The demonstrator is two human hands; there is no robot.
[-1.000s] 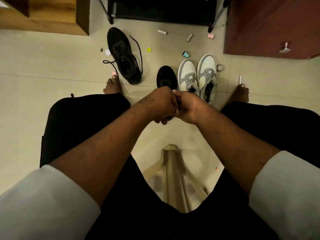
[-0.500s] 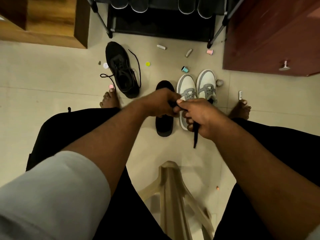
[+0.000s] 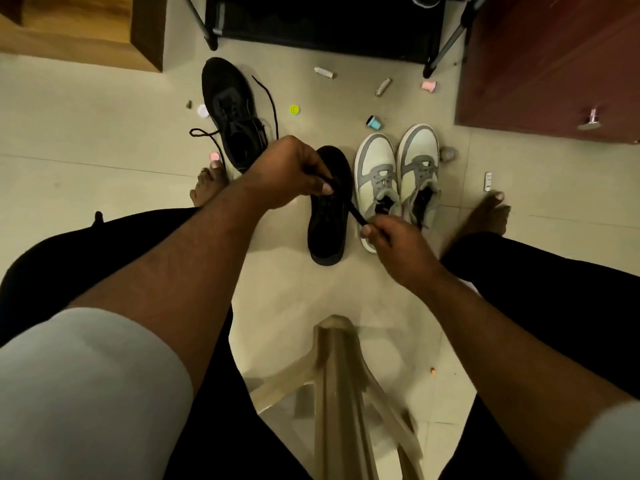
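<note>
A black shoe (image 3: 327, 233) lies on the floor between my knees, toe pointing away. A black shoelace (image 3: 349, 206) stretches over it between my hands. My left hand (image 3: 291, 171) pinches the lace's upper end above the shoe's toe. My right hand (image 3: 391, 240) grips the lower end just right of the shoe. A second black shoe (image 3: 232, 112) with loose laces lies farther off to the left.
A pair of white and grey sneakers (image 3: 398, 174) stands right of the black shoe. Small caps and bits litter the floor. A black shoe rack (image 3: 322, 26), a wooden cabinet (image 3: 83, 29) and a red-brown cabinet (image 3: 554, 64) line the back. A plastic stool leg (image 3: 339, 393) rises between my thighs.
My hands have moved apart from touching, pulling the lace taut between them. The right hand has dropped toward me and to the right; the black shoe is more exposed.
</note>
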